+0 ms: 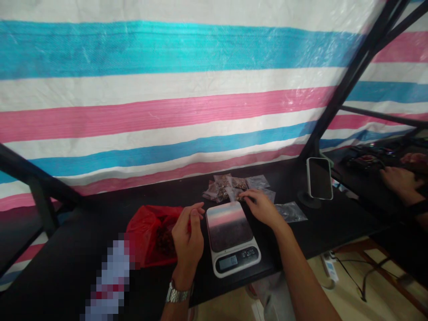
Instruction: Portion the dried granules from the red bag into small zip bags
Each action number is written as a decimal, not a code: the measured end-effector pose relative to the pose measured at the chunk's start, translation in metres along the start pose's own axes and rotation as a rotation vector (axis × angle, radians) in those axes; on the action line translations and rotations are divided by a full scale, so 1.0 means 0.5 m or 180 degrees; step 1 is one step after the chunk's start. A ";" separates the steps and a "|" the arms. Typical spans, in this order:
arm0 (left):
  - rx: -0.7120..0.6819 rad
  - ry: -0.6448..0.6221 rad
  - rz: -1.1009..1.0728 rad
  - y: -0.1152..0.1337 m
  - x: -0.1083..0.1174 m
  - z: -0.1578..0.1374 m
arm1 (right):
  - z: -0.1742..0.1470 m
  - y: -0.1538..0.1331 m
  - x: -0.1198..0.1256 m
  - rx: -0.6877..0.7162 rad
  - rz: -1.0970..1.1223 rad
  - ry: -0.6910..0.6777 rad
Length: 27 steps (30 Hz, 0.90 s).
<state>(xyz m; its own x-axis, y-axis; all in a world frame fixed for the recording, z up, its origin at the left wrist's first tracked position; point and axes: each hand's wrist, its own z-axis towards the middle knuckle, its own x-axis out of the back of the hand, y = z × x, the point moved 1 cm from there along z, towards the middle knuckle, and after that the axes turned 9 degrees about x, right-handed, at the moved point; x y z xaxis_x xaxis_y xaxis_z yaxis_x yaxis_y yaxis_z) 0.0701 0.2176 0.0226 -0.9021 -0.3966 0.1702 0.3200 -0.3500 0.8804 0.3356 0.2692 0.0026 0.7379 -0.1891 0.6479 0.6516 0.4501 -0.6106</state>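
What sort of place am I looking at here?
Probably a makeshift indoor workstation: a digital scale and small filled plastic bags sit on a black table, with a striped plastic sheet hung behind it.

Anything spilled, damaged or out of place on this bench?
No spill or damage stands out. The small bags lie in a loose heap behind the scale, which reads 0.0. One oddity: a pixelated patch at the edge of the red bag, hiding what's there.

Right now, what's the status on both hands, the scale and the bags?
Left hand loosely open, partly hiding the red bag. Right hand at the small bags, grip unclear. Scale between the forearms, display reading zero.
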 end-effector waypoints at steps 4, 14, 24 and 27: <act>-0.0037 -0.0030 0.0015 0.002 -0.002 -0.003 | 0.013 -0.012 -0.022 -0.0136 -0.0535 -0.0188; -0.0315 -0.0007 0.0249 0.007 0.009 -0.004 | -0.009 0.006 0.018 -0.0273 -0.0562 0.0267; -0.0907 0.0250 0.0410 0.031 0.015 -0.040 | -0.067 0.047 0.089 -0.0823 -0.1052 0.0190; -0.1064 0.0068 0.0372 0.044 0.011 -0.064 | -0.049 0.012 0.076 -0.0541 -0.0532 0.0755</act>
<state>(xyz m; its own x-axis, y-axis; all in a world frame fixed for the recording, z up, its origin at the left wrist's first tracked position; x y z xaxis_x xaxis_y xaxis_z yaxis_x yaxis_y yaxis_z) 0.0815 0.1808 0.0288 -0.8486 -0.4668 0.2490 0.5011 -0.5583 0.6612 0.3720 0.2431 0.0126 0.6257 -0.4549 0.6337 0.7723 0.2475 -0.5850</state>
